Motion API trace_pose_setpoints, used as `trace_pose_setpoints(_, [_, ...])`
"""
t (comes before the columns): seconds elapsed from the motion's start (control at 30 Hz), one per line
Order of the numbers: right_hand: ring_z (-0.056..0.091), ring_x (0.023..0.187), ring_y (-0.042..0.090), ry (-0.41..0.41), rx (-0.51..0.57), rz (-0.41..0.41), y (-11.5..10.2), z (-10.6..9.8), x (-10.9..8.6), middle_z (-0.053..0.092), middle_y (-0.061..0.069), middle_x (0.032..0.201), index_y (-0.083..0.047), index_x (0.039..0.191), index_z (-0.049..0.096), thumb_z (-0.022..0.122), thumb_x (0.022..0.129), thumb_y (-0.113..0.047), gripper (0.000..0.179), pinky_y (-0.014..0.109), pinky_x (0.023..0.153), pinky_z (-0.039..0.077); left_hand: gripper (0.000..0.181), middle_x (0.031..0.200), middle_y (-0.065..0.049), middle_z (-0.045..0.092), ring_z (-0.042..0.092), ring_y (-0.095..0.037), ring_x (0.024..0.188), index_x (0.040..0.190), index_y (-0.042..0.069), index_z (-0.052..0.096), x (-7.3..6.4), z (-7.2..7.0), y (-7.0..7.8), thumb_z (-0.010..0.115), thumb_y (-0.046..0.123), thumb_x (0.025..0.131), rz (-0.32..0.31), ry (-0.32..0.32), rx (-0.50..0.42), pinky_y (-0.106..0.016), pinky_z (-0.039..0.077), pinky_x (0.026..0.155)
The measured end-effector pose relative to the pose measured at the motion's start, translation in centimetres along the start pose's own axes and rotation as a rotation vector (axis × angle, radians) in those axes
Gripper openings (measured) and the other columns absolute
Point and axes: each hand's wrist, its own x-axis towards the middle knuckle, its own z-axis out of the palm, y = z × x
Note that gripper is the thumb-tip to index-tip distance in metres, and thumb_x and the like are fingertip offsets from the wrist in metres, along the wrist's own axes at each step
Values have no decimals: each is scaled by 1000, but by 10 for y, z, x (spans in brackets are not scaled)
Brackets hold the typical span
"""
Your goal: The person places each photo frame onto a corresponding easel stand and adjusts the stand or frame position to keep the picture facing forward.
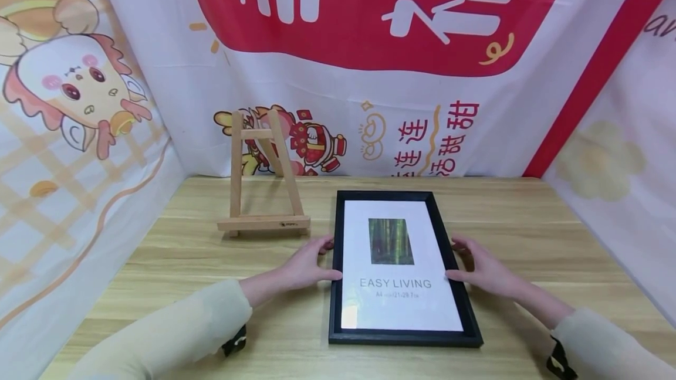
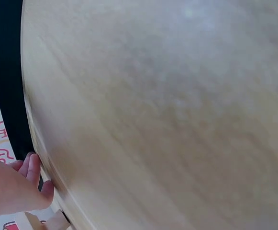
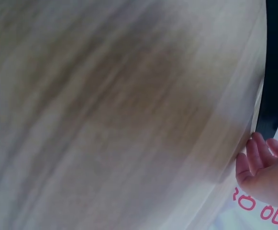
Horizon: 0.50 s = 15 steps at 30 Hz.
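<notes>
A black picture frame (image 1: 404, 338) lies face up on the wooden table, with a white insert reading "EASY LIVING" and a small forest picture. My left hand (image 1: 308, 264) grips its left side, thumb at the top edge and fingers against the outer side. On the opposite side my right hand (image 1: 482, 268) holds the frame in the same way. The left wrist view shows the left hand (image 2: 16, 184) with fingertips at the frame's black side (image 2: 8, 72), low by the tabletop. In the right wrist view, curled fingers of the right hand (image 3: 265, 165) meet the frame's side (image 3: 276, 62).
A small wooden easel (image 1: 264, 223) stands at the back left of the table (image 1: 179, 251), left of the frame and beyond my left hand. Printed cloth (image 1: 359, 98) hangs behind the table and along both sides.
</notes>
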Motion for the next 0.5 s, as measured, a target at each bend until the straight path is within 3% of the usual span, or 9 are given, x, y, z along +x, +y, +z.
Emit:
trace_pose_setpoints(0.23, [47, 122, 44, -21, 35, -15, 3, 0, 1, 49, 27, 135, 6, 139, 42, 76, 85, -34, 75, 61, 100, 39, 92, 140, -15, 47, 45, -32, 127, 149, 3, 34, 1, 1, 3, 83, 33, 77, -18, 5, -17, -50, 37, 106])
trace_pose_setpoints(0.5, [46, 124, 42, -25, 151, 51, 3, 4, 1, 49, 26, 135, 4, 138, 43, 77, 85, -28, 70, 61, 103, 36, 92, 142, -17, 44, 48, -32, 124, 148, 2, 35, 0, 8, 4, 85, 25, 75, -35, 37, -96, -49, 41, 103])
